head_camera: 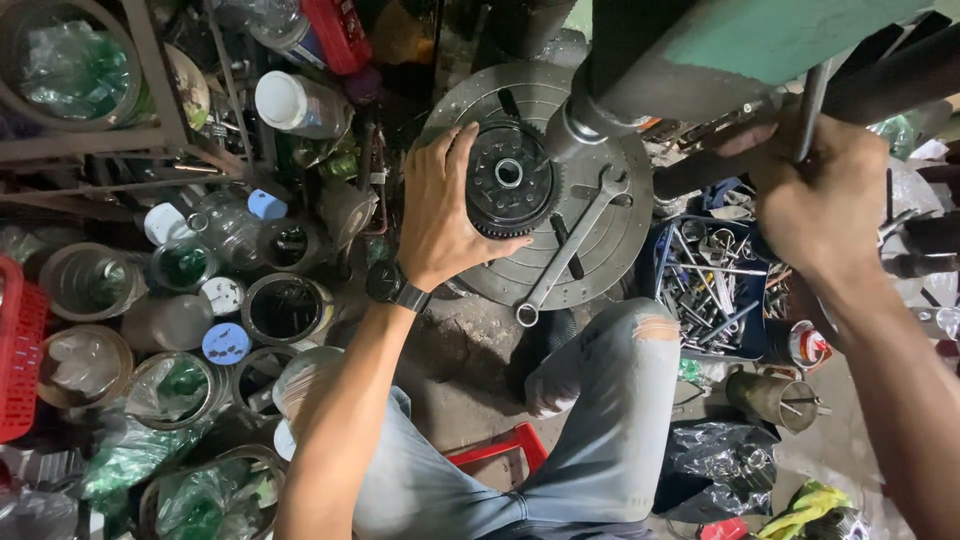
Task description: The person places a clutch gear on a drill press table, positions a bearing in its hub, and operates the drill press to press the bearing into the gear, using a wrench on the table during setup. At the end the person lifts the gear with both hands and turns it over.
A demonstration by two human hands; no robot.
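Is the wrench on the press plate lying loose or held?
Loose. The wrench lies flat on the round plate; the left hand grips the black gear hub and the right hand holds a lever.

A long steel spanner (567, 243) lies across the round grey metal plate (610, 215), barring its right half. Crowded glass jars (285, 308) block the left; a blue crate of tools (712, 290) blocks the right. Bare floor (460, 355) between stays passable.
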